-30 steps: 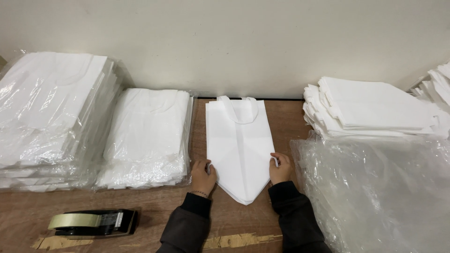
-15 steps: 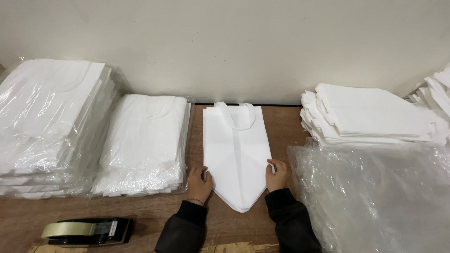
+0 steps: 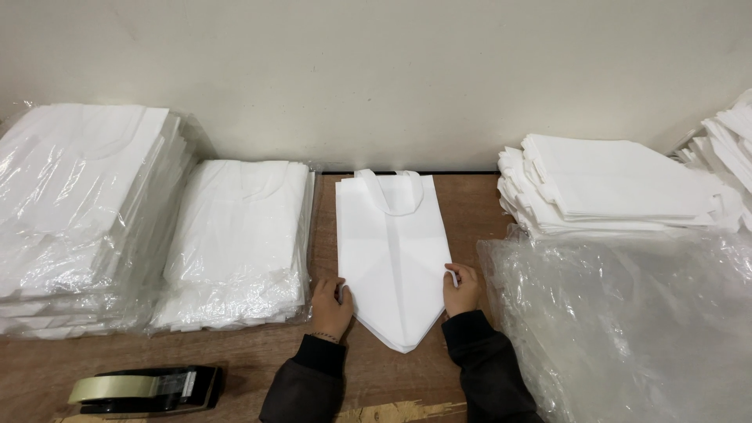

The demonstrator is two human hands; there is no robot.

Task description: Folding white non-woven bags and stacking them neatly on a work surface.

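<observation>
A packing workshop: wrapped bag stacks [image 3: 86, 211] at 9 o'clock, a tape roller [image 3: 145, 389] at 7 o'clock, a wood desk [image 3: 470, 204].

A white fabric bag [image 3: 394, 254] lies flat on the brown wooden desk [image 3: 470, 204], between two stacks, with its length pointing away from the person. Its two loop handles rest at the far end, close to the wall. The near corners are folded inward, so the lower end makes a point toward the person. A straight crease runs along the middle of the bag. Several layers show at the pointed edge. The material looks smooth and clean, without any print.
</observation>
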